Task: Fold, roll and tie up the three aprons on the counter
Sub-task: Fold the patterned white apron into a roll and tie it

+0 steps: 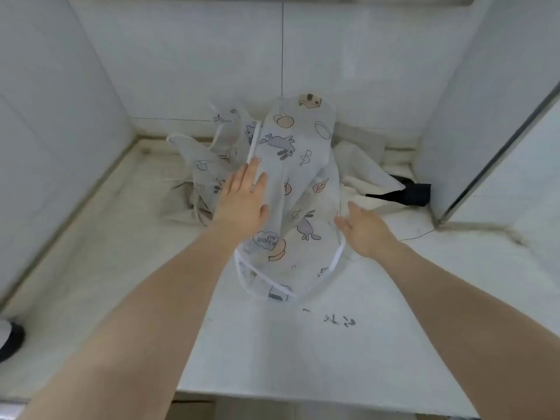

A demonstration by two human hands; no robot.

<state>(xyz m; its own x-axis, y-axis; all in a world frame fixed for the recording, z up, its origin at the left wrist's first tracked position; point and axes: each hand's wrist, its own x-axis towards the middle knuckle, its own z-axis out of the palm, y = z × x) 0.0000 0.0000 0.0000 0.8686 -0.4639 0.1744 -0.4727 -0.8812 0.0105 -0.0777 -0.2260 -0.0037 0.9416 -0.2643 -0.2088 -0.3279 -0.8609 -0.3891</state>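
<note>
Printed apron (291,183) lies bunched and partly propped up mid-surface, running from the back wall toward the front edge, white binding visible along its near hem. Left hand (242,201) rests flat on its left fold, fingers straight and together, pressing the fabric. Right hand (363,228) touches the right edge near the white trim, fingers mostly extended; whether the thumb pinches the trim is hard to tell through motion blur. More printed fabric (197,165) sits crumpled toward the back-left, likely a second apron; a plain white cloth (363,168) lies back-right beside a dark object (409,194) near the right wall. Surface (272,344) is pale marble with small dark marks near the front.

Step in hand looks like spreading the first apron before folding. To do it well: pull it clear of the pile toward the front edge, flatten it fully, sweep wrinkles outward with both palms, free the ties so they trail out, then fold lengthwise with edges matched.
</note>
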